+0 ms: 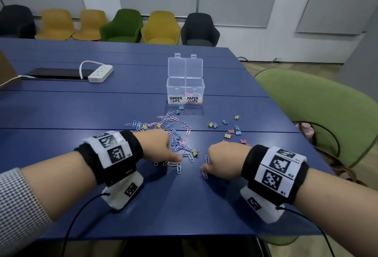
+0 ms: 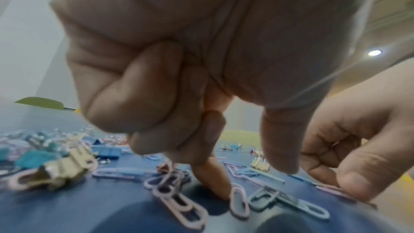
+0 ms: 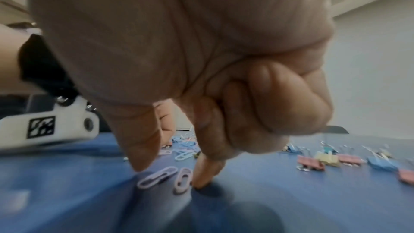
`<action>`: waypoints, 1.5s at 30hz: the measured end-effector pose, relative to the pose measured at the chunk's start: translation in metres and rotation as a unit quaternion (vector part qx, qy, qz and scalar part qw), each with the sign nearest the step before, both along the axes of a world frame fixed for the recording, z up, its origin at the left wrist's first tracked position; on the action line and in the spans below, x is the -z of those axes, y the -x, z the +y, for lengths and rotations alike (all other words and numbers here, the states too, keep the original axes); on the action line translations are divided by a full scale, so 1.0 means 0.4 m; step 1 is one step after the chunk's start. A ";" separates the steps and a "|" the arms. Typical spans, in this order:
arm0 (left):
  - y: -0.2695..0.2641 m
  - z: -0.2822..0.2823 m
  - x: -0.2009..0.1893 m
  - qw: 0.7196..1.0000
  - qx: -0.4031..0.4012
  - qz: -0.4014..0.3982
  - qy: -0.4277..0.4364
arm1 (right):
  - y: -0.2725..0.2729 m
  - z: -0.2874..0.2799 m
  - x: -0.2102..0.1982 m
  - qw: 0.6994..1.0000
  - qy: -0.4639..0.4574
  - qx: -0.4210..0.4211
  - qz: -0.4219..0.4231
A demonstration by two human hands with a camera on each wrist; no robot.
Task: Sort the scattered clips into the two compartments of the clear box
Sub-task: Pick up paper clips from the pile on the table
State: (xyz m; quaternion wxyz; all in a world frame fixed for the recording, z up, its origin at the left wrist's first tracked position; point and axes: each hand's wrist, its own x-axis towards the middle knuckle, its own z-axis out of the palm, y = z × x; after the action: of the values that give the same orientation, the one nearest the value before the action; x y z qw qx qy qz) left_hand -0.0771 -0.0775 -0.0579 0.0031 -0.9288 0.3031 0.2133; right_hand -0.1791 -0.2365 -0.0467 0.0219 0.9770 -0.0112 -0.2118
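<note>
From our head we look forward and down across the dark blue rectangular table (image 1: 81, 109) toward its far edge. Our two wrist cameras sit just above that table, close under each palm, facing along the fingers. All three views share the scattered pastel paper clips (image 1: 180, 148) (image 2: 179, 201) (image 3: 156, 176).

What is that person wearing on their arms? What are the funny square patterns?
Both hands are bare. The left hand and right hand each have a black wristband with white blocks on it. The blocks carry black-and-white square code markers, with tiny labels such as L5 and R1. A thin black cable runs from each wrist unit. The left arm has a grey checked sleeve; the right forearm is bare.
</note>
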 end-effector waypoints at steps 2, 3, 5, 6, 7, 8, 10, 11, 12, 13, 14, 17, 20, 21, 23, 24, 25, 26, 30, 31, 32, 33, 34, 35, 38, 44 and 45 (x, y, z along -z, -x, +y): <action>0.018 -0.021 -0.005 0.999 0.014 -0.012 -0.041 | 0.007 0.026 -0.004 0.999 0.029 -0.022 0.002; 0.025 -0.030 -0.007 0.998 0.026 -0.027 -0.059 | 0.007 0.037 -0.007 0.999 0.041 -0.033 0.008; 0.034 -0.043 -0.010 0.994 0.054 -0.053 -0.082 | 0.006 0.054 -0.012 0.997 0.059 -0.047 0.030; 0.035 -0.048 -0.011 0.992 0.065 -0.056 -0.090 | 0.004 0.059 -0.014 0.996 0.068 -0.054 0.038; 0.035 -0.050 -0.011 0.991 0.076 -0.055 -0.095 | 0.004 0.063 -0.018 0.994 0.074 -0.063 0.042; 0.035 -0.052 -0.011 0.990 0.084 -0.052 -0.098 | 0.002 0.066 -0.020 0.993 0.079 -0.072 0.040; 0.036 -0.052 -0.011 0.990 0.091 -0.045 -0.100 | -0.002 0.064 -0.017 0.994 0.074 -0.079 0.033; 0.038 -0.052 -0.012 0.990 0.093 -0.045 -0.097 | -0.006 0.062 -0.014 0.994 0.069 -0.080 0.031; 0.041 -0.052 -0.013 0.990 0.097 -0.049 -0.092 | -0.008 0.061 -0.010 0.994 0.063 -0.081 0.026; 0.046 -0.051 -0.012 0.990 0.102 -0.055 -0.086 | -0.010 0.062 -0.007 0.995 0.058 -0.084 0.019; 0.049 -0.050 -0.011 0.989 0.104 -0.060 -0.081 | -0.011 0.064 -0.006 0.995 0.052 -0.086 0.011; 0.040 -0.037 -0.012 0.993 0.089 -0.045 -0.068 | -0.023 0.045 -0.006 0.998 0.025 -0.059 0.012; 0.016 0.001 -0.029 0.999 0.038 0.015 -0.002 | -0.042 -0.018 -0.007 0.989 -0.141 0.040 0.014; 0.012 0.014 -0.034 0.997 -0.005 0.061 0.057 | -0.043 -0.040 -0.008 0.963 -0.251 0.097 0.011; 0.003 0.040 -0.041 0.932 -0.132 0.238 0.240 | -0.042 -0.078 -0.004 0.844 -0.489 0.222 -0.008; -0.006 0.054 -0.042 0.866 -0.187 0.328 0.328 | -0.039 -0.092 0.001 0.765 -0.588 0.263 -0.012; -0.017 0.067 -0.041 0.786 -0.233 0.410 0.400 | -0.037 -0.102 0.005 0.691 -0.666 0.282 -0.011; -0.028 0.081 -0.039 0.707 -0.265 0.477 0.450 | -0.036 -0.107 0.008 0.624 -0.727 0.287 -0.008; -0.055 0.113 -0.013 0.496 -0.296 0.589 0.565 | -0.053 -0.098 0.022 0.462 -0.832 0.306 -0.008; -0.051 0.115 -0.007 0.479 -0.291 0.599 0.572 | -0.061 -0.091 0.024 0.459 -0.830 0.316 -0.009; -0.049 0.112 0.000 0.477 -0.295 0.598 0.572 | -0.069 -0.082 0.025 0.469 -0.821 0.325 -0.006; -0.048 0.106 0.004 0.487 -0.308 0.590 0.565 | -0.077 -0.074 0.025 0.492 -0.805 0.332 -0.002; -0.048 0.100 0.006 0.503 -0.329 0.575 0.555 | -0.083 -0.066 0.024 0.534 -0.777 0.333 0.001; -0.050 0.095 0.005 0.525 -0.350 0.556 0.542 | -0.089 -0.059 0.020 0.599 -0.733 0.321 -0.002; -0.053 0.084 0.002 0.628 -0.357 0.478 0.500 | -0.109 -0.039 0.014 0.843 -0.494 0.210 -0.040; -0.059 0.068 -0.017 0.874 -0.233 0.288 0.316 | -0.143 -0.014 0.022 0.991 -0.116 0.034 -0.053; -0.061 0.066 -0.019 0.913 -0.191 0.244 0.267 | -0.146 -0.014 0.023 0.994 -0.097 0.029 -0.052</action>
State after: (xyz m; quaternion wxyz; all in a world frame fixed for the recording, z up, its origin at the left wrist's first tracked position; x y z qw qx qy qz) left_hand -0.0529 -0.0512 -0.0504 -0.3598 -0.8543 0.1569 0.3406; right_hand -0.1206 -0.2419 -0.0559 -0.0794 0.9834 -0.0206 -0.1618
